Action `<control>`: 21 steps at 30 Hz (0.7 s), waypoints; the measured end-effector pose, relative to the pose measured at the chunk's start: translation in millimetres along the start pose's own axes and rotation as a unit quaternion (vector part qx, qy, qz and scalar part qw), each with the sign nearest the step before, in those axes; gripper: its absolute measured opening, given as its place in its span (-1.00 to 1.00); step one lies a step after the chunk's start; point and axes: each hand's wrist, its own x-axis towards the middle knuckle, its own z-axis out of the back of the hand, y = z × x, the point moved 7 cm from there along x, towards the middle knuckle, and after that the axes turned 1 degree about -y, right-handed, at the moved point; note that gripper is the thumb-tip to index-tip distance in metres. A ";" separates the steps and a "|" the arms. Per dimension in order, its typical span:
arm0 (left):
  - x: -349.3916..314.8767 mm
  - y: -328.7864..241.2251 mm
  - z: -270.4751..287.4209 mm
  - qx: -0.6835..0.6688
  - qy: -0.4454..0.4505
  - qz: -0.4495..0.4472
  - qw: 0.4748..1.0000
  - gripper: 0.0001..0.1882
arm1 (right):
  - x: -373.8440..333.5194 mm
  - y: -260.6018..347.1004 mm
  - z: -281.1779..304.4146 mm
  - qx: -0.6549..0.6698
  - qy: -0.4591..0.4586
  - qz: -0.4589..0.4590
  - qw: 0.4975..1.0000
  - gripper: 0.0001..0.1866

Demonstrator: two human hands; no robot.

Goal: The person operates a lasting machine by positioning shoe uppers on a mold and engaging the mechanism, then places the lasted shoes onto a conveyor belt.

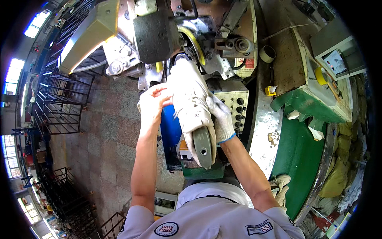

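A pale cream shoe upper (187, 95) is stretched over a grey-green shoe last (204, 148). Its toe points away from me, into the jaws of a metal shoe-lasting machine (157, 38); the heel end of the last faces me, a round hole in its top. My bare left hand (152, 102) presses its bent fingertips against the upper's left side near the toe. On the other side, my right hand (220, 117), in a white knit glove with a blue cuff edge, wraps round the upper toward the heel. The toe tip is partly hidden by the machine head.
A control panel with black knobs (238, 109) stands right of the shoe. Further right are a tape roll (267, 54), a green-covered bench (304, 104) and a pair of light shoes (281, 186). Black metal racks (59, 87) line the left side over a tiled floor (113, 119).
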 end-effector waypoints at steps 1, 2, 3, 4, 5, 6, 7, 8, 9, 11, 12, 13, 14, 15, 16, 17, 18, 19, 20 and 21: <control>1.7 -11.6 -4.9 0.007 0.003 -0.016 1.000 -0.59 | 8.7 -0.4 -2.0 0.001 -0.007 0.005 1.000 -0.42; 5.3 -10.3 -3.2 0.004 -0.016 -0.027 1.000 -0.58 | 16.2 -0.9 -4.0 0.001 -0.015 0.010 1.000 -0.43; 7.8 -10.7 0.9 0.001 -0.038 -0.040 0.998 -0.58 | 22.9 -2.6 -5.6 0.003 -0.025 0.015 1.000 -0.48; 9.6 -11.5 4.5 -0.002 -0.060 -0.054 0.997 -0.57 | 30.6 -4.8 -7.5 0.011 -0.021 0.018 1.000 -0.50; 11.0 -12.5 5.2 -0.018 -0.065 -0.058 0.996 -0.52 | 38.4 -7.3 -8.7 0.019 -0.016 0.021 0.999 -0.51; 11.6 -10.7 3.4 -0.042 -0.073 -0.051 0.995 -0.51 | 44.4 -8.4 -10.9 0.025 -0.013 0.026 0.999 -0.53; 10.9 -8.2 0.9 -0.065 -0.082 -0.044 0.994 -0.50 | 46.3 -6.9 -14.3 0.040 -0.036 0.027 0.998 -0.60; 10.0 -5.7 1.0 -0.088 -0.090 -0.037 0.991 -0.49 | 51.4 -11.9 -13.3 0.046 -0.038 0.027 0.998 -0.61; 11.0 8.8 2.3 -0.078 -0.086 -0.005 0.993 -0.46 | 57.9 -17.7 -8.5 0.050 -0.041 0.029 0.997 -0.63; -5.5 33.8 -13.3 -0.077 -0.043 0.067 0.994 -0.53 | 62.4 -19.6 -3.5 0.010 -0.058 0.052 0.997 -0.64; -14.0 49.1 -22.8 -0.141 -0.016 0.118 0.983 -0.51 | 63.8 -20.5 -2.5 0.005 -0.069 0.056 0.996 -0.65; -21.9 51.7 -30.5 -0.150 -0.010 0.128 0.980 -0.49 | 64.7 -23.5 -0.6 -0.001 -0.080 0.061 0.995 -0.65; -26.0 52.8 -35.7 -0.158 -0.004 0.138 0.978 -0.45 | 65.4 -26.8 1.8 -0.006 -0.091 0.065 0.994 -0.65; -26.2 57.5 -34.8 -0.178 0.011 0.163 0.970 -0.47 | 64.6 -32.1 1.8 0.026 -0.102 0.052 0.993 -0.65; -22.8 59.2 -34.8 -0.170 0.020 0.152 0.973 -0.48 | 65.4 -32.7 1.5 0.031 -0.100 0.045 0.994 -0.65; -17.4 61.8 -35.6 -0.161 0.030 0.142 0.976 -0.48 | 66.8 -31.7 1.5 0.036 -0.098 0.037 0.994 -0.65; -12.5 64.2 -35.9 -0.154 0.041 0.130 0.979 -0.48 | 68.3 -30.6 0.1 0.041 -0.096 0.032 0.994 -0.65; -10.6 67.6 -34.3 -0.154 0.041 0.117 0.980 -0.49 | 66.3 -29.1 1.9 0.004 -0.107 0.049 0.993 -0.62; -9.8 71.9 -32.9 -0.155 0.040 0.104 0.982 -0.49 | 64.7 -32.9 3.3 0.003 -0.115 0.033 0.993 -0.61; -9.8 77.6 -33.3 -0.156 0.038 0.093 0.983 -0.49 | 62.0 -36.1 6.1 0.001 -0.124 0.015 0.992 -0.59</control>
